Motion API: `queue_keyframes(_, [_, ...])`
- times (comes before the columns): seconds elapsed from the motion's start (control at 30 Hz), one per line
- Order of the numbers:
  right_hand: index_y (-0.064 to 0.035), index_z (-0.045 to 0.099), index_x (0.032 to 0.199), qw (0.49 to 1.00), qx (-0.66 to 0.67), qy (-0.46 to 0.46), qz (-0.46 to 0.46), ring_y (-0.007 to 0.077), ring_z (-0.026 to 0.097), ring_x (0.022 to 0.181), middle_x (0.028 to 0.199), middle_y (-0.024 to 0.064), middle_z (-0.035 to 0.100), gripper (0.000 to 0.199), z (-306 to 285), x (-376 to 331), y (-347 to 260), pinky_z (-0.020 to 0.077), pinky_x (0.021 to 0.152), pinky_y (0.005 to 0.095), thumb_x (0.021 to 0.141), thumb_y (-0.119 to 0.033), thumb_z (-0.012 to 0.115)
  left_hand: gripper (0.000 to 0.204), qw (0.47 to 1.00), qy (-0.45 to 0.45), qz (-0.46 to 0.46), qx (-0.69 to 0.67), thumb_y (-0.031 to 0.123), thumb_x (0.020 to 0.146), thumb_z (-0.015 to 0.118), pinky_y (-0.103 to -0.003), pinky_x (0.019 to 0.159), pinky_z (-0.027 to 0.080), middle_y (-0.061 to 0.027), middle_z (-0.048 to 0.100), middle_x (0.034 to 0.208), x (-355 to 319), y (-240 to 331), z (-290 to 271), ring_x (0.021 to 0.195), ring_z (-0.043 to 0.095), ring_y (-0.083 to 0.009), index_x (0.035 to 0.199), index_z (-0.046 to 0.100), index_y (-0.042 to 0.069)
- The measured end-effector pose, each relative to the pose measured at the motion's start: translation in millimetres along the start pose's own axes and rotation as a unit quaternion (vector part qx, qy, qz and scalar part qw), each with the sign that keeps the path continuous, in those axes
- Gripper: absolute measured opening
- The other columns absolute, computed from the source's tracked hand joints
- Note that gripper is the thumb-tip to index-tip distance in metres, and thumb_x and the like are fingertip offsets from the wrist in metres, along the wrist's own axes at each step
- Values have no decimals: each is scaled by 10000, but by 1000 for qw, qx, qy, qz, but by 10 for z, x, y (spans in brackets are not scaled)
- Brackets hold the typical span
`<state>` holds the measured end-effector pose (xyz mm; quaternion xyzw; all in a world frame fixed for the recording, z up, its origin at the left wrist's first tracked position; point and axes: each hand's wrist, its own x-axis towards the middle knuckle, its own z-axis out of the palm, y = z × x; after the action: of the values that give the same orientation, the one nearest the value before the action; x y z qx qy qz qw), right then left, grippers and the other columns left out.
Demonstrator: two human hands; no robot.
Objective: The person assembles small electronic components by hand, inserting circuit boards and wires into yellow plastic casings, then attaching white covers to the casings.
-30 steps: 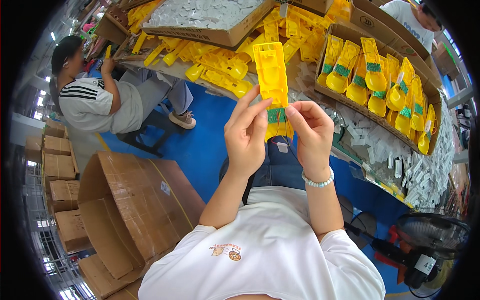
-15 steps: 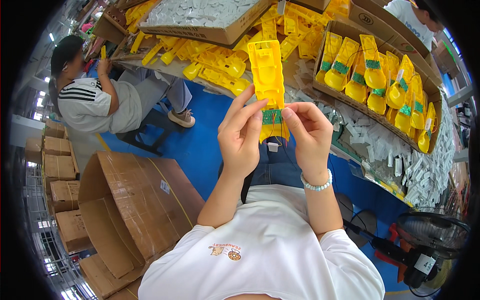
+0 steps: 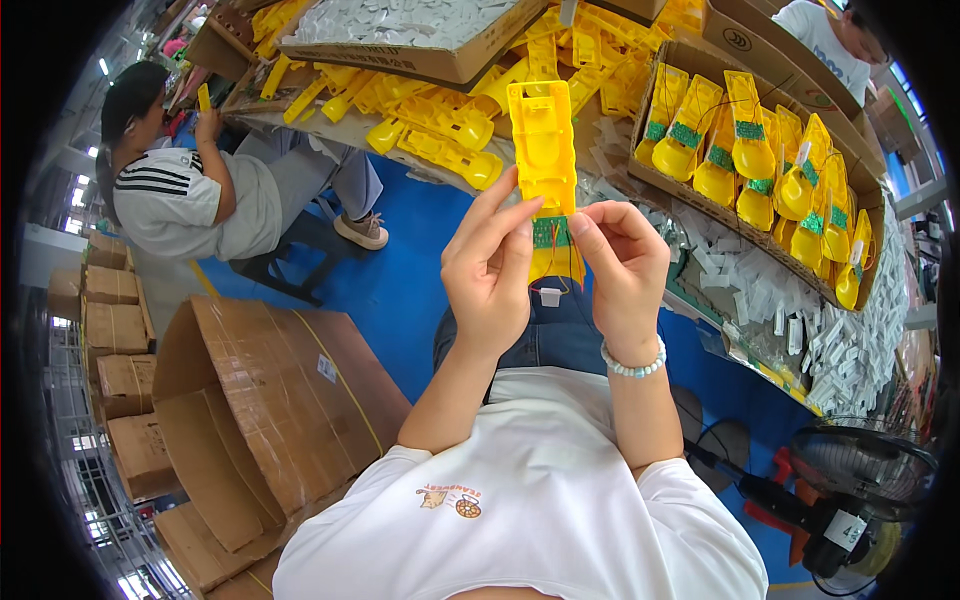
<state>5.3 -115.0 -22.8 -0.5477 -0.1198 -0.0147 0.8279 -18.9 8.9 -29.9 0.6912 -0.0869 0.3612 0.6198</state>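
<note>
Between my hands, in front of my chest, is a long yellow plastic housing (image 3: 544, 140), its hollow inner side facing me. Across its lower part lies a green circuit board (image 3: 549, 232). Thin wires run down from the board to a small white connector (image 3: 550, 297). My left hand (image 3: 490, 255) is closed on the housing's left edge, thumb and fingers near the board's top. My right hand (image 3: 622, 265) pinches the right edge beside the board, thumb on top; a beaded bracelet circles that wrist.
A carton (image 3: 640, 160) of yellow housings with green boards stands at right, white plastic pieces (image 3: 855, 350) beside it. Loose yellow housings (image 3: 440, 130) and a box of white parts (image 3: 470, 65) lie ahead. Left are an open carton (image 3: 290, 390) and a seated person (image 3: 175, 190); a fan (image 3: 860, 470) stands lower right.
The housing and both hands have shifted slightly to the right in view. The hold on the housing looks the same.
</note>
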Motion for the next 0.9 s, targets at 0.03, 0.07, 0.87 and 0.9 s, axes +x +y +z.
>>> queue_keyframes(0.03, [61,599,942,1000,7,0,-4,77,596,807,875,48,627,110,6,-4,0,501,712,209,886,-21,646,193,1000,1,0,0,-24,910,529,-316,883,501,-237,566,1255,4,3,9,1093,612,-269,1044,666,-40])
queue_keyframes(0.07, [61,599,942,1000,6,0,-3,77,596,807,875,48,627,110,10,-15,9,501,712,209,886,-21,646,190,1000,5,-11,-12,-27,909,529,-311,880,501,-235,567,1255,10,10,20,1091,612,-262,1039,667,-42])
queue_keyframes(0.87, [31,600,995,997,78,-19,14,82,601,845,946,49,640,126,-85,151,173,482,764,202,890,-25,640,385,868,-13,-239,-436,131,957,478,-400,928,510,-304,530,1240,299,-134,93,1079,613,-362,1310,425,-14])
queue_keyframes(0.9, [31,600,995,997,75,-21,14,82,601,845,946,49,640,126,-93,133,228,482,764,202,890,-25,640,394,844,-62,-262,-463,186,970,458,-424,933,506,-306,529,1234,342,-178,89,1073,613,-374,1316,414,2])
